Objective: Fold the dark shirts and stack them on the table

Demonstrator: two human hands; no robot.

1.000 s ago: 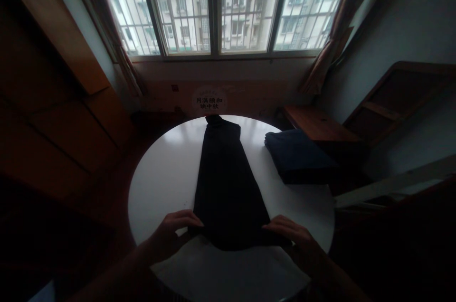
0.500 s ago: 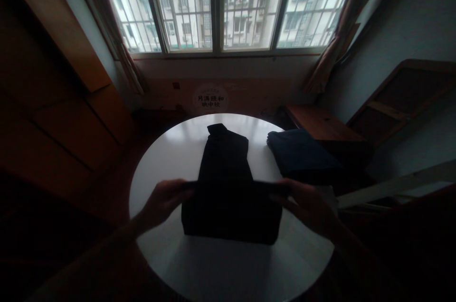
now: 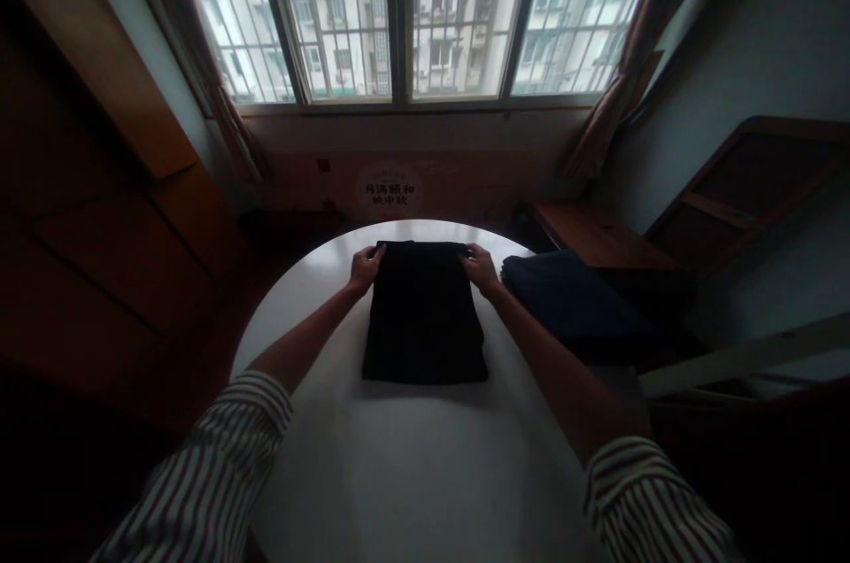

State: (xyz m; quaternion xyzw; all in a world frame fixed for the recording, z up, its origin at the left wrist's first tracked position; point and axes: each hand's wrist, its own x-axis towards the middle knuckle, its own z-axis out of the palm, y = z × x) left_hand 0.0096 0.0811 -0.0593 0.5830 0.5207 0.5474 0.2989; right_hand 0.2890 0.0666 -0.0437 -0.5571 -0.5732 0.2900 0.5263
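A black folded garment [image 3: 426,315] lies on the round white table [image 3: 398,474]; it is too dark to tell its exact kind. My left hand [image 3: 365,267] grips its far left corner between thumb and fingers. At the far right corner my right hand [image 3: 479,267] pinches the same edge. Both forearms reach forward along the sides of the garment. Its near edge rests on the tabletop, with a soft shadow below it.
A dark blue folded cloth stack [image 3: 571,293] sits beyond the table's right edge. Behind it stands a wooden cabinet [image 3: 598,231]. Orange-brown cupboards [image 3: 119,244] line the left. A barred window [image 3: 398,14] with curtains [image 3: 598,138] is ahead.
Both hands have moved forward, away from me, carrying the garment's edge to the far side. The long far part is now covered, and the garment looks like a shorter rectangle.
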